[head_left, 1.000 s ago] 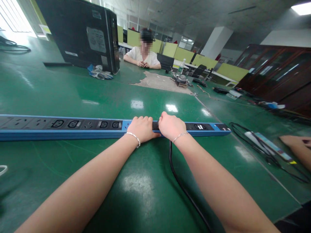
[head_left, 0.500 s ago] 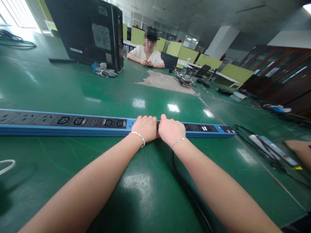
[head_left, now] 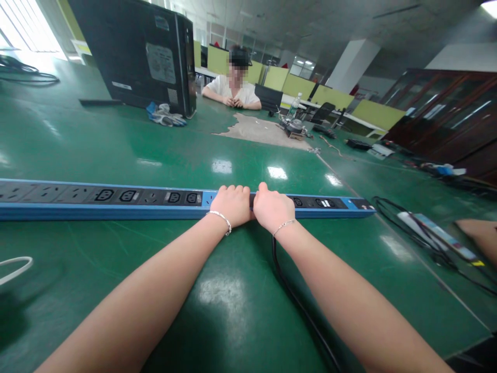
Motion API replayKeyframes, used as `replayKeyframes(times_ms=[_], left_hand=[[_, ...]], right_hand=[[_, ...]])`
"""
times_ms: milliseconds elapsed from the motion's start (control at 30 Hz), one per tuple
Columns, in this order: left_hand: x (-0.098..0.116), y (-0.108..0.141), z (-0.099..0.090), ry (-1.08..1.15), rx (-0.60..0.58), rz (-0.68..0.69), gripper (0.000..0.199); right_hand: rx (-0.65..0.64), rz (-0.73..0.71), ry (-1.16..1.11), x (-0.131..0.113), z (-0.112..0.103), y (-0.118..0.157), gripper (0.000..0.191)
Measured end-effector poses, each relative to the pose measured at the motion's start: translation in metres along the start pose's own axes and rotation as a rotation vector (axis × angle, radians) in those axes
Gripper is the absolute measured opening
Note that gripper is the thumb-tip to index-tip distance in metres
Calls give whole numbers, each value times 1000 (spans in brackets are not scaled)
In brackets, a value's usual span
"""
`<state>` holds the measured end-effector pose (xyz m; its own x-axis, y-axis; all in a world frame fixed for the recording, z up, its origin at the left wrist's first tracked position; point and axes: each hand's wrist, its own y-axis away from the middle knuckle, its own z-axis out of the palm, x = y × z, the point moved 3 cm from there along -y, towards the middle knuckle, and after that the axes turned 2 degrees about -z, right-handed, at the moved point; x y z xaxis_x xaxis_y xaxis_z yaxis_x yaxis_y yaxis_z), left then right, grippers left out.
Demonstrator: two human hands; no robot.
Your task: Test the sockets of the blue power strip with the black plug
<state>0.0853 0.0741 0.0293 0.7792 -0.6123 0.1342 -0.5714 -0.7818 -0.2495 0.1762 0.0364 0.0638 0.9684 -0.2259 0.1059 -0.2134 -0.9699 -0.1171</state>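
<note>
So the blue power strip point(head_left: 104, 207) lies across the green tabletop point(head_left: 128, 290) from nine to three o'clock, and both hands are on it in the middle. Container-wise there's a clear bottle point(head_left: 295, 101) standing at one o'clock — too small to make out what's in it — and a glass-fronted cabinet point(head_left: 438, 109) at two, contents too dark to read. Left hand point(head_left: 233, 205) is closed over the strip, fingers curled on top. Right hand point(head_left: 274, 208) is balled up tight right against it, but whatever's in the palm is hidden; a black cable point(head_left: 297, 300) runs out below that wrist toward five o'clock. Compared with a second ago, the hands have closed up — there was a dark gap and a stretched left thumb between them, now just a sliver. More of the white loop point(head_left: 24, 265) shows at eight.
</note>
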Motion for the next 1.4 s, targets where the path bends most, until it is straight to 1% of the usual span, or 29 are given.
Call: replayKeyframes(times_ms=[100, 167, 200, 233, 300, 367, 400, 467, 567, 633, 700, 733, 800, 867, 933, 1067, 1267, 1400], left_hand=[[2, 1, -2, 6, -4, 11, 45], [3, 2, -5, 27, 19, 47, 51], [3, 2, -6, 44, 35, 68, 54], [3, 2, -7, 67, 49, 87, 56], [2, 0, -9, 125, 60, 112, 54], [-1, -2, -10, 197, 66, 108, 48], [-3, -4, -11, 237, 76, 96, 44], [-4, -7, -16, 298, 114, 44, 37], [2, -12, -29, 263, 158, -85, 30], [15, -15, -36, 156, 107, -161, 36], [33, -18, -40, 32, -14, -185, 38], [42, -19, -40, -24, -72, -168, 35], [59, -22, -39, -113, -124, -148, 26], [69, -26, -36, -168, -143, -159, 24], [73, -30, -34, -194, -157, -193, 25], [70, -38, -32, -203, -185, -247, 26], [69, -37, -31, -196, -204, -251, 28], [65, -44, -29, -189, -267, -254, 28]], right_hand=[[-38, 9, -94, 12, 3, -4, 34], [-56, -41, -173, 23, 6, -9, 37], [-43, -71, -205, 28, 9, -11, 39], [-9, -95, -224, 34, 12, -12, 42], [127, -135, -229, 44, 20, -11, 43], [275, -192, -227, 50, 29, -7, 40], [326, -205, -223, 51, 34, -4, 38], [377, -219, -229, 51, 42, 0, 36], [366, -237, -254, 49, 46, 3, 37], [343, -241, -266, 48, 45, 2, 37], [324, -249, -280, 50, 45, 2, 37], [317, -260, -289, 51, 45, 1, 38], [303, -300, -309, 54, 46, 2, 38], [293, -337, -325, 57, 47, 3, 39], [291, -365, -342, 59, 48, 3, 40], [303, -372, -373, 61, 48, 4, 39], [303, -335, -389, 61, 48, 4, 40], [322, -335, -409, 60, 49, 4, 40]])
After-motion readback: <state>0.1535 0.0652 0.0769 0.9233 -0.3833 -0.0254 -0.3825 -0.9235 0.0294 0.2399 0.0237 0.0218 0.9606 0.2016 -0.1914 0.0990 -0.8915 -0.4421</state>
